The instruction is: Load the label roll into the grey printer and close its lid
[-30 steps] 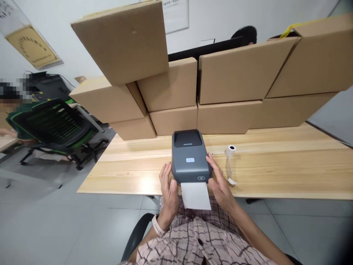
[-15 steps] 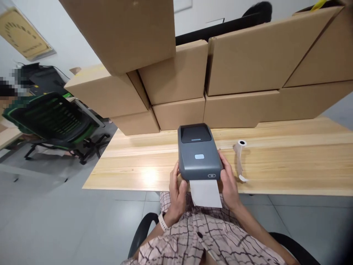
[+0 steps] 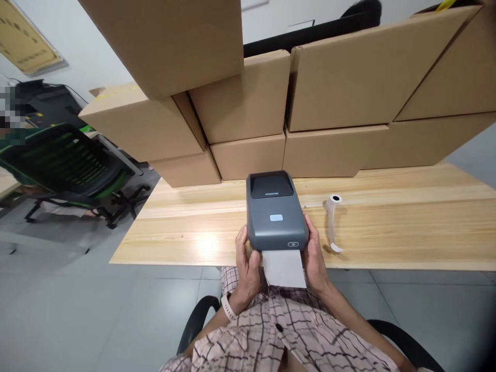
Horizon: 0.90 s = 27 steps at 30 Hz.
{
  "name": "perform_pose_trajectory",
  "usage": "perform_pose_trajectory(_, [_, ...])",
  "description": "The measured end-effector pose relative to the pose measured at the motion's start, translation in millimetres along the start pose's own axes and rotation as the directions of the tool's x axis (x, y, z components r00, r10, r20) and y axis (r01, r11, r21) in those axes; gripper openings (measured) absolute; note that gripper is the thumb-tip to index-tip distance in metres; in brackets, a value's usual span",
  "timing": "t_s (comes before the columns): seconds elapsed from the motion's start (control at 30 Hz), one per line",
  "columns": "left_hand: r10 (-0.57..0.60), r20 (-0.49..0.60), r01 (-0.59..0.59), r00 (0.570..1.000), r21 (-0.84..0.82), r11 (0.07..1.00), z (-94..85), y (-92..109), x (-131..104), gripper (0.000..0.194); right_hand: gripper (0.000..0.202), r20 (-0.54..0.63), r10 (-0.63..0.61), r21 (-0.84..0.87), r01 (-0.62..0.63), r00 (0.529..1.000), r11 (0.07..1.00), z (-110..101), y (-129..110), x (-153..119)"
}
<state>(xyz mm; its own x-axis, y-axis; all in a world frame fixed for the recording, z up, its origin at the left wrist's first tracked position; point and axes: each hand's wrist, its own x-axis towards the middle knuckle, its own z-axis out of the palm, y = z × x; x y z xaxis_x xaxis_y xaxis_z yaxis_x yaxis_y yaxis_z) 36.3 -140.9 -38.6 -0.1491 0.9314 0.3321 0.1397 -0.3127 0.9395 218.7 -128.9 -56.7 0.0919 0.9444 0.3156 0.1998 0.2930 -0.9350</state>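
A dark grey label printer (image 3: 274, 232) rests on the wooden table near its front edge, its glossy black window facing up at the far end. From its front slot a blank white label strip (image 3: 284, 268) hangs out past the table edge. My left hand (image 3: 248, 271) grips the printer's left front corner, thumb toward the front. On the opposite side, my right hand (image 3: 315, 261) wraps the right front corner, with some fingers hidden along that side. To the right lies a small white paper roll (image 3: 335, 199) with a loose strip (image 3: 332, 227) trailing toward me.
Stacked cardboard boxes (image 3: 337, 93) form a wall along the back of the wooden table (image 3: 406, 222). One more box (image 3: 182, 46) juts forward at upper left. A black office chair (image 3: 70, 160) with a seated person is off to the left. Chair armrests flank me.
The whole view has shifted slightly, so everything appears a little further left. Both hands stay on the printer, and the label strip still hangs from its front.
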Motion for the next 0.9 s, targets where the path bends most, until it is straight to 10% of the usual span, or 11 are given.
perform_pose_trajectory(0.43, [0.179, -0.031, -0.171, 0.983, 0.172, 0.970, -5.2, 20, 27, 0.056, 0.065, 0.020, -0.038, -0.089, 0.039, 0.999, 0.995, -25, -34, 20])
perform_pose_trajectory(0.63, [0.291, -0.055, -0.285, 0.955, 0.100, 0.953, -7.9, 37, 133, 0.041, 0.073, 0.075, -0.344, -0.466, 0.338, 0.936, 0.818, -40, -81, 118])
perform_pose_trajectory(0.77, [0.018, 0.061, -0.021, 0.998, 0.048, 0.999, -1.8, 24, 176, 0.044, 0.080, 0.095, -0.411, -0.502, 0.401, 0.906, 0.767, -31, -80, 204])
perform_pose_trajectory(0.9, [-0.176, 0.210, 0.150, 0.962, 0.134, 0.980, -0.8, 8, 170, 0.063, 0.091, 0.150, -0.383, -0.496, 0.405, 0.911, 0.768, -23, -63, 270])
